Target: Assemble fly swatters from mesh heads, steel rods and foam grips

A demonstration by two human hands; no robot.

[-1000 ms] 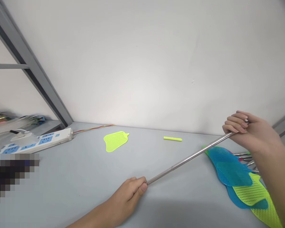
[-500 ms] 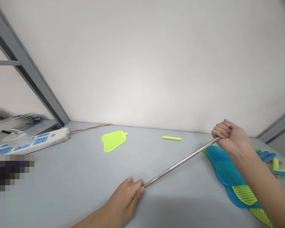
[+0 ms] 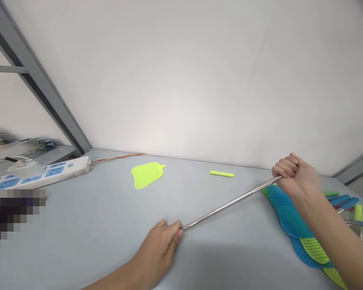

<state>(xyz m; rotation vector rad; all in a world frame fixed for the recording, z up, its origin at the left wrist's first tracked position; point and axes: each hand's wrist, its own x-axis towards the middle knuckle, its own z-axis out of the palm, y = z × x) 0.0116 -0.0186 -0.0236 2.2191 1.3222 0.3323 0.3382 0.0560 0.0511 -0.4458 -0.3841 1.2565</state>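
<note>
Between my two hands stretches a thin metal telescopic rod (image 3: 230,203), slanting up to the right above the table. My left hand (image 3: 161,245) is closed around its lower end, near the front middle. At the upper end, my right hand (image 3: 296,173) is wrapped round the rod in a fist; whatever part of the ends lies inside the fists is hidden. A yellow-green perforated fly swatter head (image 3: 148,174) lies flat at the back left. Right of it rests a short yellow-green handle tube (image 3: 222,174). Blue swatter heads (image 3: 290,217) overlap under my right forearm.
A white power strip (image 3: 63,171) with blue sockets and a plug sits at the left, its red and yellow wires (image 3: 117,157) running along the wall. Blue handles (image 3: 349,202) and other parts pile up at the right. Grey metal frame posts (image 3: 48,84) stand at both sides.
The view has shifted slightly. Both hands keep their hold on the rod, which lies at a slightly flatter slant; the swatter head and tube rest as before.
</note>
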